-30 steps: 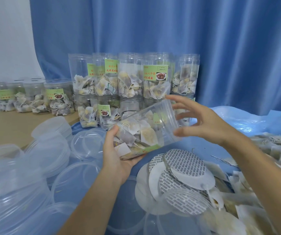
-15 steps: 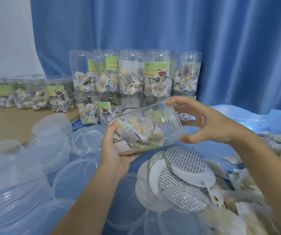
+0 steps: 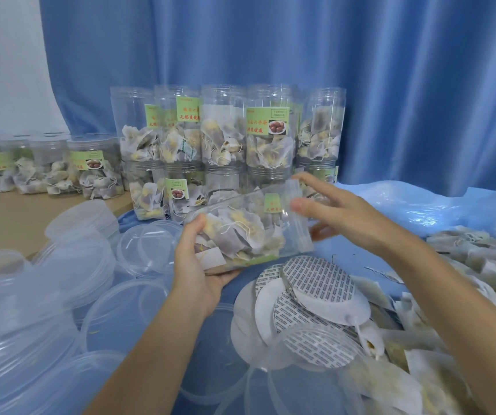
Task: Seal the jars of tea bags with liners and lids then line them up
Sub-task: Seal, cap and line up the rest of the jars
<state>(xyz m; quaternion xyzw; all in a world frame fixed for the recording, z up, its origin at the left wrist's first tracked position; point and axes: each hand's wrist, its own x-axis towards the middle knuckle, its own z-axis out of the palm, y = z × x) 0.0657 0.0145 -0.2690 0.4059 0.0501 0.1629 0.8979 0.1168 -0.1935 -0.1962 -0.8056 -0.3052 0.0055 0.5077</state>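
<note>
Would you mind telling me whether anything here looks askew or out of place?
The jar in the hands lies tilted on its side, lidless; the left hand grips its base and the right hand is at its open mouth. Liners lie in a loose, overlapping heap below it. Nothing looks spilled or damaged.
</note>
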